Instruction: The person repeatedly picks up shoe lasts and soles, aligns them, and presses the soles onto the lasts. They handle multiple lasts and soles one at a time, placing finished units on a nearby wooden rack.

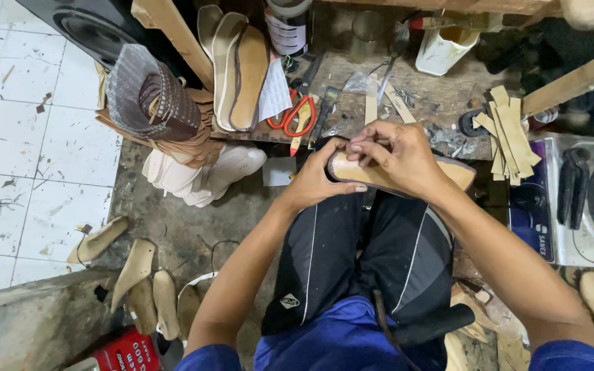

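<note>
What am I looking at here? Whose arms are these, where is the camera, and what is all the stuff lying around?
There is no machine here: the one picture comes from a camera worn on a person's head, looking down at their own bare arms and lap. Both hands grip a tan shoe sole with a dark edge, held over the knees. The left hand cups its near end, and the right hand presses fingers onto its top. Ahead is a cluttered wooden workbench with red-handled scissors, a stack of insoles leaning upright and tan strips. On the floor at lower left lie wooden shoe forms. At right is a small stove.
</note>
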The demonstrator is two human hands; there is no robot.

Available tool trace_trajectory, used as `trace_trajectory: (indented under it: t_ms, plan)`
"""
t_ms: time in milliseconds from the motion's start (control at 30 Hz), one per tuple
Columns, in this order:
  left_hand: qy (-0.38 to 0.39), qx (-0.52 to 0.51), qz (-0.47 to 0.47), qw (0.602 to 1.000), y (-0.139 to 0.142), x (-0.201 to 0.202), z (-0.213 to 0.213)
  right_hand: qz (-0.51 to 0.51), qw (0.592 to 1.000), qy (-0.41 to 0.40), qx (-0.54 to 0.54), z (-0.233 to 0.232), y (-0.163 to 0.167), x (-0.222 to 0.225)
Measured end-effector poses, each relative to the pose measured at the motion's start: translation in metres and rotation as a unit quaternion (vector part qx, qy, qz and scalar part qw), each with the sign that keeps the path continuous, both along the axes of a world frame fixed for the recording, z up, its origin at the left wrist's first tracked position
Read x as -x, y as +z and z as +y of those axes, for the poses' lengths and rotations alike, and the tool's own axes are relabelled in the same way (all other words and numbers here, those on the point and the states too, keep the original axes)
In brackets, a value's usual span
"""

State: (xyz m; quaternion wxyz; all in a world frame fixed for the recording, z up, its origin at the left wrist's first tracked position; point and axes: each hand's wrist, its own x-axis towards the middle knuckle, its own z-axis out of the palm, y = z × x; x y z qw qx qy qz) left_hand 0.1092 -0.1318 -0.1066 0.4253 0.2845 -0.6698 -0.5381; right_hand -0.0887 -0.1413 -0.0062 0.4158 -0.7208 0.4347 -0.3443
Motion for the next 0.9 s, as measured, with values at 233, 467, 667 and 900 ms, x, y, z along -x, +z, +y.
trace_trajectory:
  t_ms: [233,467,667,900]
  plan:
    - [0.007,-0.009,0.006,1.000,-0.001,-0.002,0.002,0.139,0.981,0.008,0.133,-0.002,-0.008,-0.006]
    - [0.010,-0.011,-0.003,1.000,0.002,-0.004,0.001,0.161,0.976,0.023,0.144,-0.003,-0.003,-0.008]
    - [0.011,-0.004,-0.005,1.000,0.002,-0.003,0.001,0.170,0.973,0.029,0.153,-0.002,-0.001,-0.008]
    - [0.009,-0.012,-0.007,1.000,-0.002,-0.003,0.001,0.198,0.964,0.019,0.177,0.000,-0.011,-0.009]
